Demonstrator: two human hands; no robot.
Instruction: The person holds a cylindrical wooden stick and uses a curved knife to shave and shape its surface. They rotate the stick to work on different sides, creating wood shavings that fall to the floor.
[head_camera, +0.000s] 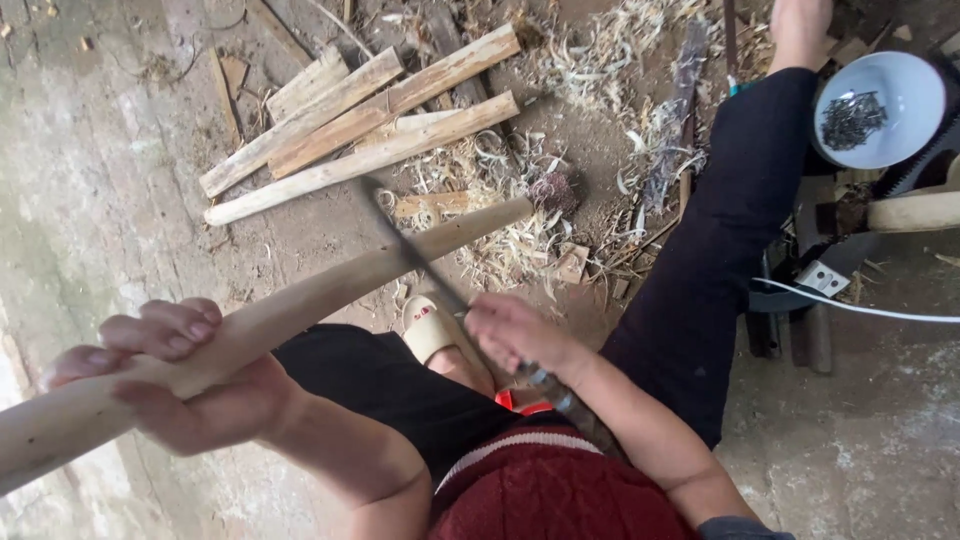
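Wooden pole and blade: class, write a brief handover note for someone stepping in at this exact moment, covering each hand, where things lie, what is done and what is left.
Left hand: fingers wrapped around the long wooden pole, held slanting across the lap.
Right hand: gripping a dark blade laid against the pole's upper side.
Nearby: a pile of rough sticks on the floor ahead, wood shavings around the pole's far end, a white bowl of nails to the right.
Done: the pole looks smooth and rounded along most of its length; shavings are plentiful.
Left: the piled sticks look squarer and rougher than the pole.
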